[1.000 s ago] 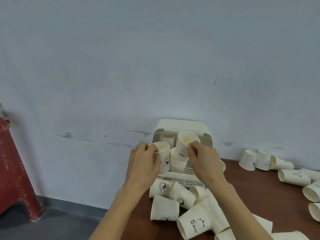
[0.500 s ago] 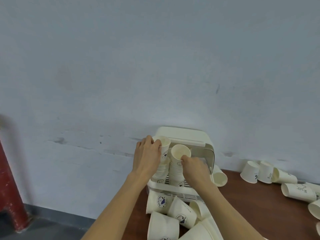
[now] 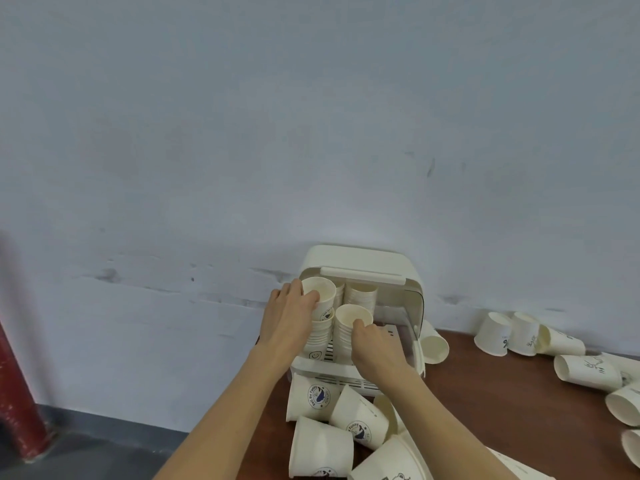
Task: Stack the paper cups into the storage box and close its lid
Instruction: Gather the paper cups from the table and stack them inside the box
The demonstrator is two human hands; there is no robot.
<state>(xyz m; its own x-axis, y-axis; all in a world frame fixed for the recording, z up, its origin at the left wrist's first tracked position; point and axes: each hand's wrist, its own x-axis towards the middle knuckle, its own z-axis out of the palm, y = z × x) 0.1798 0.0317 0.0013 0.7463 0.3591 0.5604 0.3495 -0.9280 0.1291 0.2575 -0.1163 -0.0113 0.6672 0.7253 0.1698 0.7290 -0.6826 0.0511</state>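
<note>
Nearest, a loose heap of white paper cups (image 3: 349, 420) is seen lying tipped on the dark brown wooden bench (image 3: 485, 393), several printed with a round blue emblem, touching one another just in front of the cream plastic storage box (image 3: 360, 265). Beyond the heap, both forearms are stretched forward into the open front of the box. The left hand (image 3: 289, 317) is wrapped around the side of the left stack of nested cups (image 3: 320, 327), its grip closed on the top cup (image 3: 319, 293), which is held upright with its mouth up. The right hand (image 3: 375, 348) is curled against the right stack (image 3: 349, 332), fingers pinching the rim of the uppermost cup (image 3: 354, 317). Both stacks are stood on the slatted white floor of the box, side by side and touching. Behind them, two further stacks (image 3: 360, 296) are set deeper inside. The lid (image 3: 363, 275) is raised, resting over the top of the box. To the right, more cups (image 3: 519, 334) are scattered along the bench near the pale blue-grey wall (image 3: 311, 133). At far left, a red post (image 3: 17, 393) is stood on the grey floor.
</note>
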